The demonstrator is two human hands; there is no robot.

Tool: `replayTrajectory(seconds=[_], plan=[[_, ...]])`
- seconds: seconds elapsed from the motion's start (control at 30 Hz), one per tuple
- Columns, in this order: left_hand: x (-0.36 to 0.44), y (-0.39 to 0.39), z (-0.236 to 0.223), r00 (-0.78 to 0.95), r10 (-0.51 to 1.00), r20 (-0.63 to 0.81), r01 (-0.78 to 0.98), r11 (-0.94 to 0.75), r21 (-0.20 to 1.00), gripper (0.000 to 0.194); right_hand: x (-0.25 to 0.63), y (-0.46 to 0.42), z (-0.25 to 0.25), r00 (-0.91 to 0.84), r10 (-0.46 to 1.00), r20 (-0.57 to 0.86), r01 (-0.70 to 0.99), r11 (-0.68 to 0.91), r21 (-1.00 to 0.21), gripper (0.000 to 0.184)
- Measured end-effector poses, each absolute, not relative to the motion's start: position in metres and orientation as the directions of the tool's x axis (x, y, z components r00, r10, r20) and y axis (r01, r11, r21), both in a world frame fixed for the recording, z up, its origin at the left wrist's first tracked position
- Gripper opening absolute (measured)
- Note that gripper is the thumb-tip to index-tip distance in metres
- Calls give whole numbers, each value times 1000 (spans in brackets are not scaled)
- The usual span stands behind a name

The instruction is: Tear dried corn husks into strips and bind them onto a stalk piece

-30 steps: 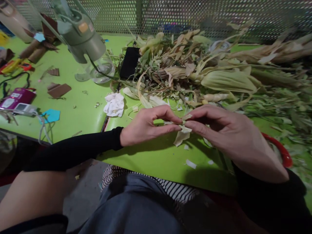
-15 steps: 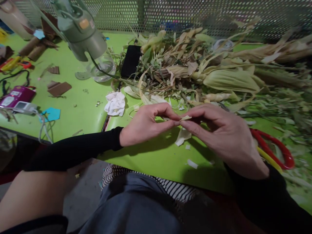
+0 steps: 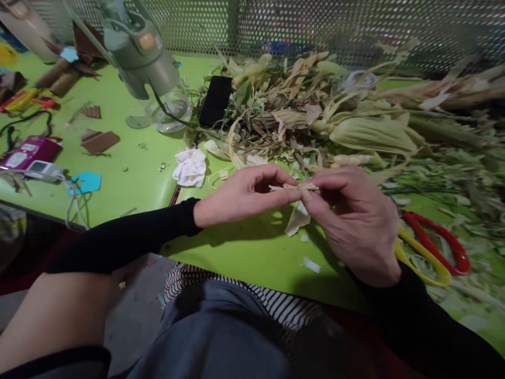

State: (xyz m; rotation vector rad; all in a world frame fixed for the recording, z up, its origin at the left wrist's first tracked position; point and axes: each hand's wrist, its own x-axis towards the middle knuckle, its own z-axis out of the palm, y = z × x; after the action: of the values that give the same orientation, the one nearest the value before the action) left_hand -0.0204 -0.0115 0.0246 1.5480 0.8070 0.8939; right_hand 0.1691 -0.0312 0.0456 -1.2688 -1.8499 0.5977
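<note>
above the green surface (image 3: 236, 252), left hand (image 3: 240, 197) and right hand (image 3: 355, 221) pinching a husk strip (image 3: 294, 187) by its ends; likely light, papery, easily torn

The right hand (image 3: 355, 226) covered most of the husk strip (image 3: 294, 187), so its full length couldn't be made out. The scissors (image 3: 434, 247) slipped partly under that wrist. Far right, the stalks (image 3: 465, 89) blurred and ran off the edge.
</note>
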Motion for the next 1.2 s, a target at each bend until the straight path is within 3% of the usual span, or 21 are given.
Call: replayTrajectory(seconds=[0.1, 0.23, 0.4, 0.57, 0.8, 0.87, 0.97, 1.07, 1.2], plan=[[-23, -7, 29, 522, 849, 83, 26, -113, 993, 31, 171, -29, 41, -150, 962, 227, 502, 272, -821, 10], [-25, -2, 32, 578, 816, -5, 33, -18, 999, 31, 175, -25, 27, -164, 985, 56, 313, 106, -944, 17], [-24, 0, 29, 584, 804, -111, 11, 129, 992, 19, 177, -21, 23, -201, 979, -25, 286, 34, -958, 19], [-21, -1, 23, 542, 823, -172, -41, 230, 972, 11, 183, -13, 32, -184, 983, 22, 290, 75, -954, 21], [-25, 8, 13, 424, 897, -129, -77, 178, 981, 14, 206, 9, 60, 186, 963, 193, 198, 155, -968, 8], [-26, 10, 13, 396, 909, -128, -89, 176, 980, 14, 217, 9, 76, 250, 928, 276, 307, 194, -932, 8], [-29, 11, 17, 374, 921, -111, -120, 167, 979, 15, 234, 1, 97, 189, 916, 353, 571, 189, -798, 8], [-33, 9, 23, 368, 927, -75, -143, 136, 980, 19, 244, -8, 105, 9, 968, 250, 765, 154, -625, 12], [-43, 7, 31, 323, 944, -65, -142, 116, 983, 20, 246, -4, 89, -177, 978, 114, 860, 210, -465, 14]])
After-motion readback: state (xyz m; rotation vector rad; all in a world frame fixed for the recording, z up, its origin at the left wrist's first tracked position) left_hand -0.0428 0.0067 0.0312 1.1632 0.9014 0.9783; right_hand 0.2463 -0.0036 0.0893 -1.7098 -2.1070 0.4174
